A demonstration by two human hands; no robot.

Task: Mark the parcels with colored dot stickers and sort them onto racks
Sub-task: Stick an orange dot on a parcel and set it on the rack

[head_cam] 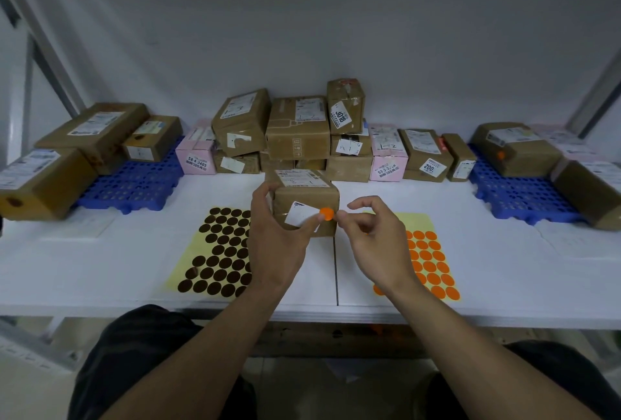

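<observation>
Head view: left grip (279, 238) holds parcel (302, 194) over the middle of the white bench (100, 268), fingers curled round its left side, thumb on the front face by the white label (300, 214). Right grip (376, 244) pinches orange dot sticker (326, 214) by its right edge between thumb and forefinger, other fingers loosely curled. Sticker sits in front of the parcel's front face near the lower right corner, just beside the left thumb tip; can't tell if it's stuck down. Can't tell if the parcel base rests on the bench or is lifted. Sheet of dark brown dots (218, 251) lies flat left of the parcel, right edge hidden by the left grip. Sheet of orange dots (431, 261) lies to the right, partly hidden by the right grip. Left blue rack (134, 187) carries brown boxes, two showing a dark dot. Right blue rack (524, 194) carries brown boxes, one showing an orange dot. Stack of parcels (299, 130), brown and pink, sits along the wall between the racks
</observation>
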